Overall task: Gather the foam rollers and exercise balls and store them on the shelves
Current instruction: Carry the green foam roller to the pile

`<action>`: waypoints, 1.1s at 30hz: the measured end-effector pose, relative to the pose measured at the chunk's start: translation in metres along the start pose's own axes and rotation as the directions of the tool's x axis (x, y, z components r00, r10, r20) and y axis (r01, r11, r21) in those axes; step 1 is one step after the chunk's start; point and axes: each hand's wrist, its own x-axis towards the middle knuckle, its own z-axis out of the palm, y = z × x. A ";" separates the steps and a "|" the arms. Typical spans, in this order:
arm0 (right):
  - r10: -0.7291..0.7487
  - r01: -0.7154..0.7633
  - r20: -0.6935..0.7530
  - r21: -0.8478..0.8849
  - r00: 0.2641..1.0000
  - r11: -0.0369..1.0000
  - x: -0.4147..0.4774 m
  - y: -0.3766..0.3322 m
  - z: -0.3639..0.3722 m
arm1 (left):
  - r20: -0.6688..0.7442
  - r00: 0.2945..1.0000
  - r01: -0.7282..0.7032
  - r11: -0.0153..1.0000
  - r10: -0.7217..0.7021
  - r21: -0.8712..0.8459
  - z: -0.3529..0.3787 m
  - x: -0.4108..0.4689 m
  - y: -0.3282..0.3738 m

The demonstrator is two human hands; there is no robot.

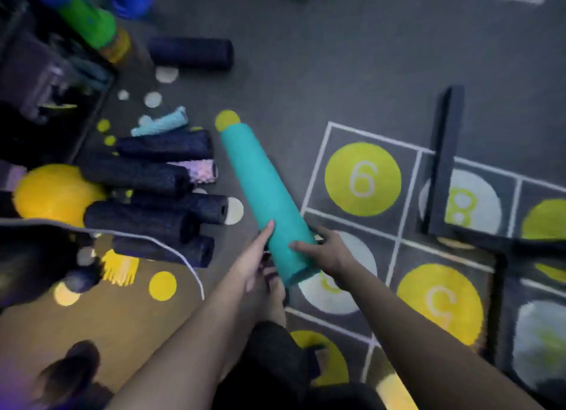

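- The left hand (pixel 258 250) is bare, and one short, smooth nail shows at its top finger.
- The right hand (pixel 330 253) is bare too, with short nails.
- The left arm (pixel 196 333) and the right arm (pixel 428 333) are bare from the wrist to the bottom edge.
- Black cloth (pixel 269 348) covers a leg between the two arms.
- A foot (pixel 275 293) peeks out above that cloth, with dark straps (pixel 269 275) across it, like a sandal. It is blurry.
- Long dark hair (pixel 67 370) hangs at the bottom left, soft and blurry.
- A thin pale cord (pixel 171 244) curves past on the left; what it hangs from is hard to tell.
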 end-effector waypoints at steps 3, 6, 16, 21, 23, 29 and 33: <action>-0.107 0.122 0.082 -0.215 0.991 0.969 0.031 -0.091 0.057 | -0.046 0.997 -0.064 0.983 0.057 -0.170 -0.042 0.004 0.076; -0.214 0.248 0.129 -0.378 0.968 0.892 0.055 -0.169 0.096 | -0.126 0.988 -0.121 0.962 0.091 -0.247 -0.072 0.001 0.145; -0.281 0.318 0.150 -0.436 0.948 0.842 0.119 -0.356 0.093 | -0.190 0.975 -0.196 0.838 0.113 -0.509 -0.075 0.063 0.326; -0.218 0.300 0.210 -0.542 0.953 0.785 0.201 -0.425 0.057 | -0.198 0.975 -0.205 0.761 0.103 -0.615 -0.030 0.121 0.406; -0.196 0.316 0.258 -0.597 0.946 0.738 0.229 -0.458 0.045 | -0.260 0.960 -0.252 0.717 0.103 -0.650 -0.019 0.141 0.436; -0.135 0.385 0.381 -0.721 0.915 0.576 0.300 -0.551 0.043 | -0.336 0.940 -0.304 0.576 0.053 -0.759 -0.021 0.189 0.521; -0.110 0.456 0.461 -0.759 0.880 0.466 0.357 -0.598 0.082 | -0.482 0.876 -0.415 0.487 -0.013 -0.768 -0.051 0.236 0.563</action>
